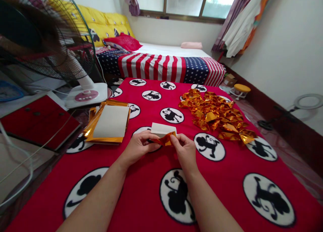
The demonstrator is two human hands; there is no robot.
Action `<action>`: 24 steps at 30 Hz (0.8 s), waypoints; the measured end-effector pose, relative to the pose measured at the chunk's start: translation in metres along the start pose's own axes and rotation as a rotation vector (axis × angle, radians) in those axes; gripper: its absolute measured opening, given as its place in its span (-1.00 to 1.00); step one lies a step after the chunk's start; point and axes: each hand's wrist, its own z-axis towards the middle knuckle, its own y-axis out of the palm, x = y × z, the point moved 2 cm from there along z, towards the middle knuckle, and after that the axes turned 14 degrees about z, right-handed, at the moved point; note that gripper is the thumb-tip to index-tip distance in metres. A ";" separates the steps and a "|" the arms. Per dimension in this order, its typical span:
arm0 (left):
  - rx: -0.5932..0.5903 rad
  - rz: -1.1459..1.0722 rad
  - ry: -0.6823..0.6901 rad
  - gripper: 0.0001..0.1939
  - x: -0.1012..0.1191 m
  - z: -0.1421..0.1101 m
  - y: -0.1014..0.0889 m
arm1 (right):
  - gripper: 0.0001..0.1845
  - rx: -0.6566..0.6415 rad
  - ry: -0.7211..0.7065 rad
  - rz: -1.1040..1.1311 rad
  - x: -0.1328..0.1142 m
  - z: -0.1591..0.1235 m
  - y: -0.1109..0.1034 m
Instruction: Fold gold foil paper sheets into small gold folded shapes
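A folded sheet of gold foil paper (164, 128), its pale back facing up along the far side, is held just over the red blanket. My left hand (143, 142) pinches its left end between thumb and fingers. At the right end, my right hand (183, 148) is closed on the paper, thumb on the shiny gold side. To the left lies a stack of flat gold foil sheets (111, 121), pale side up. A heap of folded gold foil pieces (214, 112) spreads over the blanket to the right.
The red blanket (141, 191) with black monkey figures covers the surface under my hands. A standing fan (85, 92) is at the left, beside a red panel (40, 119). Beyond is a bed with a striped cover (153, 65). A yellow stool (241, 88) stands far right.
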 end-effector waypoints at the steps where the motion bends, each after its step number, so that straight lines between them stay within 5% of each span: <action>1: 0.010 0.009 0.012 -0.76 0.000 0.000 0.001 | -0.67 -0.014 -0.005 0.029 -0.001 0.000 0.001; 7: 0.070 0.006 0.018 -0.76 0.001 0.000 0.000 | -0.80 -0.134 -0.023 0.195 -0.003 -0.001 0.004; 14: 0.137 0.084 0.013 -0.75 0.003 -0.003 0.001 | -0.63 -0.106 -0.001 0.233 0.003 -0.002 0.003; 20: 0.168 0.060 -0.054 -0.48 -0.001 -0.003 0.002 | -0.76 -0.140 -0.086 0.103 0.000 0.000 0.001; 24: 0.175 0.188 0.039 -0.68 0.004 -0.002 -0.002 | -0.81 -0.145 -0.120 0.132 -0.002 0.000 0.001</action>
